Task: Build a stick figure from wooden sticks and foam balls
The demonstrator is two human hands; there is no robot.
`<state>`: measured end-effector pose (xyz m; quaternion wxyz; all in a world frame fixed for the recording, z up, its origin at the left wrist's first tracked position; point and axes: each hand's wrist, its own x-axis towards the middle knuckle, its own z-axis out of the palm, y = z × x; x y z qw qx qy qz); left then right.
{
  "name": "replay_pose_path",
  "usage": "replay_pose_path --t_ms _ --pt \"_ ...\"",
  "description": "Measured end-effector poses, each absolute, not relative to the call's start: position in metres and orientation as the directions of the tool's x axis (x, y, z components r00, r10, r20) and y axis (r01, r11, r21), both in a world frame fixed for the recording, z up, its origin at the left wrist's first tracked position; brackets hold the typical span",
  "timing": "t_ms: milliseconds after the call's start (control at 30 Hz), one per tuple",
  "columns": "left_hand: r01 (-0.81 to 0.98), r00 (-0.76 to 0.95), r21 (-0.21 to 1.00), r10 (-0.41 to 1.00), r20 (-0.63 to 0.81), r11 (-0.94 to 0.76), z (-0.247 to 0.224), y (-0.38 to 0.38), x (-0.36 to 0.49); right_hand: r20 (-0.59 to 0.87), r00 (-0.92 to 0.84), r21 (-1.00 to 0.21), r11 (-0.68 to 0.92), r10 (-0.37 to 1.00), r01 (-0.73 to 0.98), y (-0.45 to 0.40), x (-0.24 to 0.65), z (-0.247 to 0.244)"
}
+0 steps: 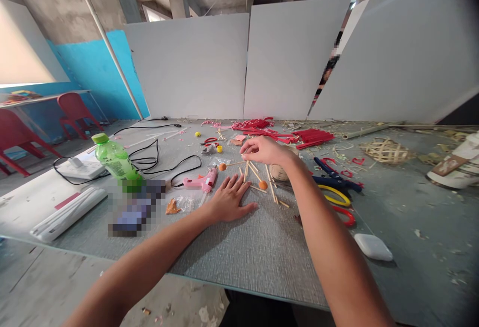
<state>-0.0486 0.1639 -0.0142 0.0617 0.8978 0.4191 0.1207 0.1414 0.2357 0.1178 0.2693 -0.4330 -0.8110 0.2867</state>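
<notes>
My left hand (pixel 232 198) lies flat on the grey table with its fingers spread, the fingertips by several thin wooden sticks (pixel 254 169). Above those sticks is my right hand (pixel 266 150), its thumb and fingers bent together. Whatever sits between its fingertips is too small to make out. An orange ball (pixel 263 185) lies among the sticks, and another orange ball (pixel 222 166) is at the end of a stick left of my right hand. A round tan object (pixel 279 172) is partly hidden behind my right forearm. The pink glue gun (pixel 202 182) rests left of my left hand.
A green bottle (pixel 118 162) stands at the left near a white power strip (pixel 80 167) and black cable. Red strips (pixel 310 137) and small scissors (pixel 209 142) lie at the back. Right are yellow-handled pliers (pixel 337 196), a white case (pixel 373 247) and a woven bamboo piece (pixel 387 151).
</notes>
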Motion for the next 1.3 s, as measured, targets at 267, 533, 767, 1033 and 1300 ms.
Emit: replay_pose_path --t_ms 267,533,767,1033,1300 --pt "0.739 0.616 0.209 0.768 0.176 -0.641 -0.017 0.165 -0.049 0.128 -0.538 -0.708 0.457 0.833 0.539 0.232 0.137 0.121" --pt "0.736 0.622 0.209 0.765 0.168 -0.644 -0.015 0.165 -0.048 0.115 -0.536 -0.724 0.440 0.837 0.532 0.232 0.126 0.115" --pt "0.741 0.627 0.197 0.767 0.137 -0.642 -0.011 0.164 -0.047 0.094 -0.482 -0.739 0.385 0.871 0.553 0.229 0.122 0.116" --pt "0.741 0.620 0.235 0.775 0.122 -0.630 -0.006 0.163 -0.048 0.016 -0.486 -0.775 0.318 0.874 0.546 0.222 0.118 0.123" --pt "0.730 0.636 0.210 0.759 0.141 -0.650 -0.008 0.162 -0.048 0.011 -0.413 -0.743 0.284 0.911 0.606 0.221 0.117 0.125"
